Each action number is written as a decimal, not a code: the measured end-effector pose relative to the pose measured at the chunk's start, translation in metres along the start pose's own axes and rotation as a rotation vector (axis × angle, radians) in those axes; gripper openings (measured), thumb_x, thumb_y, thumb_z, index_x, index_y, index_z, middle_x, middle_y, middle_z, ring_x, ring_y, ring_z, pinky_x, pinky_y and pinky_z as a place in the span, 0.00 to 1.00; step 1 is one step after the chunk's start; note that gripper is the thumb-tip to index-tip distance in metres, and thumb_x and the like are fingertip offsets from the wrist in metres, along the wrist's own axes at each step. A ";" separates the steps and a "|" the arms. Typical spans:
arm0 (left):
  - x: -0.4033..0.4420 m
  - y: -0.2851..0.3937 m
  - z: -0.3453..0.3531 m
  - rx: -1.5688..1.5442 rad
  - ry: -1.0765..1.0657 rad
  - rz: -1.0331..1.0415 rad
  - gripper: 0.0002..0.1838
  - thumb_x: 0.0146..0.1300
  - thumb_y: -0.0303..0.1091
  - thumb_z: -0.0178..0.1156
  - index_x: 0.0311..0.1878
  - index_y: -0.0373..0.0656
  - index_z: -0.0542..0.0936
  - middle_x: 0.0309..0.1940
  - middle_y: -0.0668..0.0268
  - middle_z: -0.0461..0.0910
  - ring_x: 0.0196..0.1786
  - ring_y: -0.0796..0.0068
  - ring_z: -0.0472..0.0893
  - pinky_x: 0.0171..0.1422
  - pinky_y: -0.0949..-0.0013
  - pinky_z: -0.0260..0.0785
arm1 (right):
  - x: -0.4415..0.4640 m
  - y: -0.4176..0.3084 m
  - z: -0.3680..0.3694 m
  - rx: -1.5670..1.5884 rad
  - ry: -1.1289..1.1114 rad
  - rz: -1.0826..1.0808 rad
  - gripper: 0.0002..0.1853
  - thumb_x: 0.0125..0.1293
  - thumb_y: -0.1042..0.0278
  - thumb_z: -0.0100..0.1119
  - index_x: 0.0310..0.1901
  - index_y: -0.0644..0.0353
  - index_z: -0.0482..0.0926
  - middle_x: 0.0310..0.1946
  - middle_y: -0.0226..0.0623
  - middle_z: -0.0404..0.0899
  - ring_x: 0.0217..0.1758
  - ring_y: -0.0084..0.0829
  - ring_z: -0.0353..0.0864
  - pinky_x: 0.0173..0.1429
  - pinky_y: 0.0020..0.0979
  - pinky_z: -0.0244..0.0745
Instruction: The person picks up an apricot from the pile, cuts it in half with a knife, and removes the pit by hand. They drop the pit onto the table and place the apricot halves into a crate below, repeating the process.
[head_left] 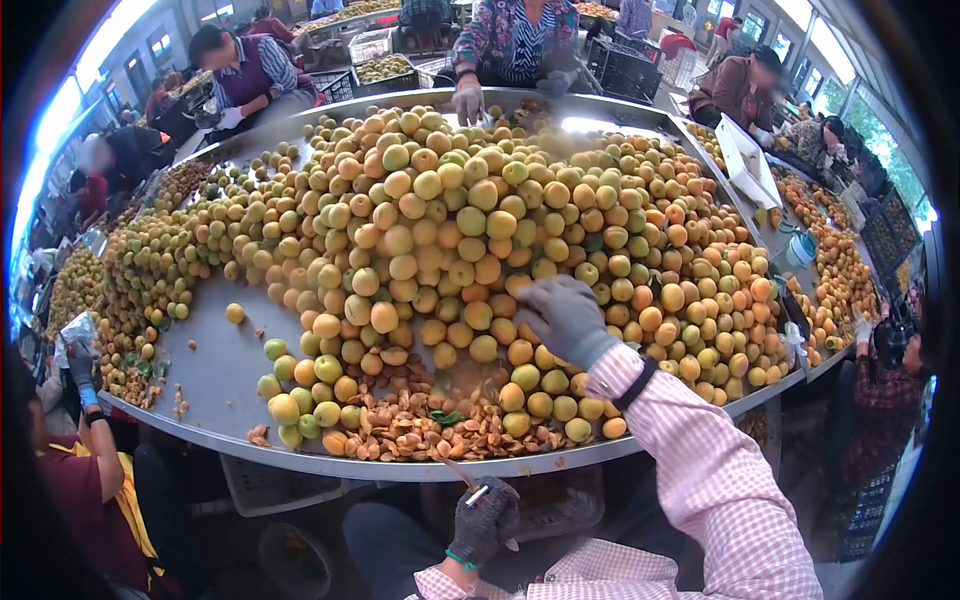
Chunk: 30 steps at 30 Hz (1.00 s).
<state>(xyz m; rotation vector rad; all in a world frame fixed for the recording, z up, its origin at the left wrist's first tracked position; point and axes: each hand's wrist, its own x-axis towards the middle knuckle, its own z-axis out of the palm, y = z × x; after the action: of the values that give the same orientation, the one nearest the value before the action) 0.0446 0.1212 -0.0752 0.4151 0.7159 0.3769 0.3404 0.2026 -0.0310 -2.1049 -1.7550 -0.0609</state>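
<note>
Grey-gloved, the right hand (566,320) is set against fruit (470,220) heaped on the desk (220,350); its fingers' grip cannot be told. A tool (478,496) is held in the curled fingers of the left hand (486,525).

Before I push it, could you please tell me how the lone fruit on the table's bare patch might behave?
The lone fruit looks round and sits on the smooth table, so it would probably roll. Being smaller than the right hand, it is likely light to lift.
</note>
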 end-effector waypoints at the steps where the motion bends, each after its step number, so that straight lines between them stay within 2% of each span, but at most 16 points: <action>1: 0.000 -0.001 0.002 0.095 0.026 0.026 0.07 0.65 0.33 0.58 0.34 0.41 0.78 0.18 0.71 0.70 0.16 0.81 0.66 0.19 0.77 0.56 | 0.019 -0.002 0.009 0.010 0.106 -0.032 0.20 0.56 0.54 0.62 0.50 0.47 0.76 0.47 0.36 0.76 0.53 0.36 0.76 0.54 0.40 0.68; 2: 0.000 -0.001 0.005 0.191 0.054 0.051 0.07 0.65 0.33 0.58 0.34 0.41 0.78 0.19 0.71 0.71 0.18 0.81 0.67 0.19 0.77 0.57 | 0.037 -0.006 0.018 0.018 0.114 -0.035 0.20 0.56 0.54 0.62 0.50 0.47 0.76 0.47 0.36 0.76 0.53 0.36 0.76 0.54 0.40 0.68; 4: 0.000 -0.001 0.011 0.234 0.078 0.067 0.09 0.65 0.36 0.57 0.35 0.40 0.77 0.18 0.71 0.69 0.17 0.82 0.65 0.19 0.78 0.55 | 0.067 -0.019 0.030 -0.099 -0.160 0.200 0.26 0.52 0.54 0.66 0.53 0.50 0.72 0.51 0.39 0.73 0.53 0.40 0.76 0.56 0.39 0.68; 7: 0.002 -0.002 0.005 0.212 0.070 0.080 0.09 0.65 0.36 0.58 0.35 0.40 0.77 0.20 0.71 0.70 0.18 0.83 0.66 0.21 0.79 0.56 | 0.083 -0.045 0.028 -0.210 -0.239 0.373 0.28 0.49 0.55 0.68 0.51 0.52 0.71 0.53 0.43 0.71 0.53 0.43 0.77 0.55 0.39 0.69; 9: 0.002 -0.003 -0.003 0.163 0.047 0.076 0.07 0.65 0.34 0.59 0.35 0.41 0.79 0.22 0.71 0.73 0.21 0.83 0.69 0.22 0.78 0.59 | 0.080 -0.032 0.041 -0.195 -0.216 0.364 0.28 0.49 0.56 0.68 0.52 0.53 0.69 0.53 0.44 0.70 0.51 0.46 0.77 0.54 0.40 0.71; 11: 0.003 -0.004 -0.006 0.103 -0.014 0.039 0.07 0.65 0.34 0.59 0.37 0.41 0.79 0.23 0.71 0.74 0.21 0.84 0.69 0.23 0.79 0.59 | 0.069 -0.010 0.055 -0.305 -0.004 0.066 0.30 0.50 0.59 0.68 0.55 0.52 0.67 0.53 0.45 0.69 0.50 0.46 0.78 0.53 0.40 0.73; 12: 0.004 -0.005 -0.006 0.100 -0.017 0.041 0.07 0.65 0.34 0.59 0.37 0.41 0.79 0.23 0.71 0.74 0.21 0.84 0.69 0.23 0.79 0.59 | 0.064 -0.008 0.052 -0.194 -0.128 0.123 0.33 0.48 0.60 0.70 0.56 0.53 0.66 0.53 0.46 0.69 0.51 0.45 0.77 0.53 0.40 0.73; 15: 0.005 -0.009 -0.001 0.096 0.008 -0.046 0.07 0.65 0.34 0.60 0.38 0.41 0.79 0.23 0.71 0.74 0.21 0.84 0.69 0.24 0.80 0.58 | 0.059 -0.004 0.035 0.004 -0.152 0.185 0.33 0.47 0.60 0.71 0.55 0.53 0.68 0.53 0.47 0.69 0.52 0.44 0.77 0.53 0.41 0.74; 18: 0.005 -0.015 0.004 0.124 -0.014 -0.004 0.07 0.64 0.34 0.61 0.38 0.42 0.79 0.23 0.72 0.74 0.21 0.85 0.69 0.24 0.79 0.59 | 0.065 -0.023 0.026 -0.126 -0.205 0.240 0.32 0.47 0.59 0.72 0.54 0.52 0.69 0.53 0.45 0.69 0.52 0.45 0.76 0.54 0.40 0.74; 21: 0.006 -0.016 0.006 0.425 0.001 0.149 0.07 0.65 0.36 0.58 0.37 0.42 0.77 0.21 0.72 0.71 0.19 0.83 0.67 0.21 0.79 0.56 | 0.059 -0.027 0.026 -0.189 -0.202 0.269 0.31 0.48 0.60 0.71 0.54 0.54 0.69 0.52 0.46 0.70 0.52 0.46 0.76 0.55 0.40 0.74; 23: 0.006 -0.019 0.000 0.398 0.017 0.130 0.07 0.65 0.36 0.58 0.37 0.42 0.78 0.23 0.73 0.73 0.21 0.82 0.69 0.24 0.79 0.59 | 0.045 -0.022 0.021 0.234 -0.071 0.332 0.29 0.51 0.61 0.70 0.54 0.57 0.69 0.49 0.46 0.72 0.49 0.42 0.78 0.55 0.38 0.74; 24: 0.007 -0.020 0.000 0.394 0.013 0.132 0.07 0.65 0.36 0.58 0.37 0.42 0.78 0.23 0.73 0.73 0.21 0.82 0.69 0.24 0.79 0.59 | 0.035 -0.019 0.014 0.555 -0.037 0.310 0.28 0.53 0.62 0.68 0.54 0.59 0.69 0.48 0.41 0.74 0.46 0.40 0.79 0.49 0.35 0.75; 25: 0.007 -0.020 -0.002 0.418 0.045 0.230 0.06 0.64 0.34 0.60 0.37 0.42 0.79 0.24 0.73 0.75 0.22 0.83 0.71 0.26 0.79 0.62 | 0.019 -0.026 -0.007 1.172 -0.156 0.392 0.26 0.57 0.68 0.65 0.57 0.58 0.67 0.47 0.39 0.73 0.44 0.29 0.79 0.43 0.27 0.78; 27: 0.006 -0.017 -0.007 0.447 0.070 0.311 0.05 0.63 0.33 0.62 0.38 0.42 0.80 0.24 0.73 0.77 0.24 0.83 0.73 0.28 0.78 0.65 | -0.026 -0.041 -0.043 1.849 -0.360 0.517 0.27 0.59 0.68 0.64 0.59 0.58 0.66 0.48 0.38 0.73 0.40 0.29 0.80 0.39 0.24 0.79; 29: 0.007 -0.010 -0.009 0.051 -0.002 0.079 0.05 0.62 0.32 0.63 0.37 0.41 0.80 0.23 0.72 0.77 0.25 0.82 0.75 0.29 0.74 0.67 | -0.082 -0.062 -0.073 1.999 -0.517 0.538 0.34 0.57 0.71 0.66 0.65 0.55 0.62 0.47 0.36 0.74 0.41 0.29 0.80 0.38 0.23 0.78; 30: 0.007 -0.011 -0.004 0.453 0.043 0.382 0.05 0.61 0.32 0.63 0.37 0.41 0.80 0.23 0.69 0.78 0.25 0.79 0.77 0.29 0.72 0.68 | -0.107 -0.074 -0.068 1.771 -0.493 0.573 0.35 0.57 0.74 0.64 0.66 0.54 0.61 0.45 0.34 0.74 0.40 0.27 0.79 0.37 0.21 0.76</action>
<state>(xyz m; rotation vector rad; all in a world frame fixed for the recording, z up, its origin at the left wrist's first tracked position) 0.0491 0.1164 -0.0873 0.9830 0.7641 0.5857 0.2623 0.0904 0.0215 -1.0335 -0.5497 1.5776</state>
